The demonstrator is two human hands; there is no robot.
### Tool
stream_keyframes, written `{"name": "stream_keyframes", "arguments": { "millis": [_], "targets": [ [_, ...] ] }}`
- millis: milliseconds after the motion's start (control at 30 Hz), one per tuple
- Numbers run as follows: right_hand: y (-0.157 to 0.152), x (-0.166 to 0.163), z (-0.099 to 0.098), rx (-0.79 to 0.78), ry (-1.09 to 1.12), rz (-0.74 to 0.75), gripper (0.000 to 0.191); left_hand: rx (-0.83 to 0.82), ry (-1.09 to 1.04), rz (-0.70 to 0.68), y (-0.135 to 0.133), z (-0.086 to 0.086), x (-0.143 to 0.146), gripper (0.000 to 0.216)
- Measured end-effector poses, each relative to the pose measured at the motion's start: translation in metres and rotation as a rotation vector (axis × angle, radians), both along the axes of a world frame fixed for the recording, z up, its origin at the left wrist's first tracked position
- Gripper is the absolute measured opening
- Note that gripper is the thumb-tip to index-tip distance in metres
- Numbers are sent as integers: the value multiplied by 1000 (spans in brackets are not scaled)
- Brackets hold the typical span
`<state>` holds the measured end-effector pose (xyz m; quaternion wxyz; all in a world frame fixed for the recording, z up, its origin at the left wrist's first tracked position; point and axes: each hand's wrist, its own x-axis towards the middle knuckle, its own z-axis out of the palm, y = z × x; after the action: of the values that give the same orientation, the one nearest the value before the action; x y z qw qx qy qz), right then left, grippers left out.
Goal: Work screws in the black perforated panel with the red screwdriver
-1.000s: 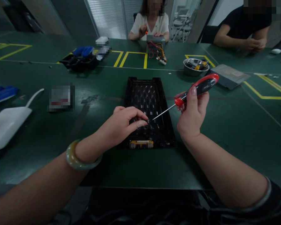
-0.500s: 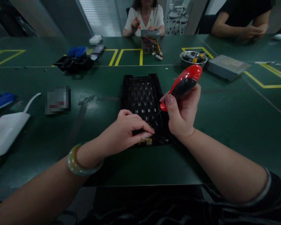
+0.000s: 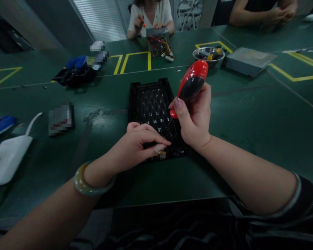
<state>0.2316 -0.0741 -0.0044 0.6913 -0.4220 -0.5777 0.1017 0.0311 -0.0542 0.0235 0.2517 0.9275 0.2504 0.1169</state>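
Note:
A black plastic housing (image 3: 152,100) with a ridged, glossy inside lies on the table in front of me. My right hand (image 3: 197,118) is closed around a red and black screwdriver (image 3: 193,81). Its handle leans up to the right, and the thin dark shaft slants down into the near part of the housing. Over the near left corner of the housing rests my left hand (image 3: 146,140), thumb and forefinger tips together; whatever they pinch is hidden. Just below those fingertips shows a small gold-coloured part (image 3: 161,155) at the housing's front edge. The screwdriver tip cannot be made out.
On the green table (image 3: 106,90) lie a blurred box (image 3: 60,119), a white flat device (image 3: 9,158) and blue gloves (image 3: 1,125) at left. Farther off are a black tray (image 3: 74,75), a metal bowl (image 3: 208,57) of tools and a grey metal case (image 3: 249,61). Two people sit opposite.
The view has turned, so most of the scene sits farther left and tilted. The screwdriver handle stands slightly more upright. Both hands keep their places at the housing.

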Motion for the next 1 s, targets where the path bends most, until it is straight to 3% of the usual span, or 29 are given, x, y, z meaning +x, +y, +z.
{"name": "stream_keyframes", "arguments": {
  "millis": [433, 700, 1000],
  "targets": [
    [10, 2, -9, 117, -10, 100, 37, 23, -97, 5, 2, -5, -6, 5],
    [11, 1, -9, 110, -44, 44, 39, 15, -35, -40, 3, -6, -3, 11],
    [10, 1, -6, 163, 0, 98, 32, 13, -8, -51, 0, -6, 4, 13]
  ]
}}
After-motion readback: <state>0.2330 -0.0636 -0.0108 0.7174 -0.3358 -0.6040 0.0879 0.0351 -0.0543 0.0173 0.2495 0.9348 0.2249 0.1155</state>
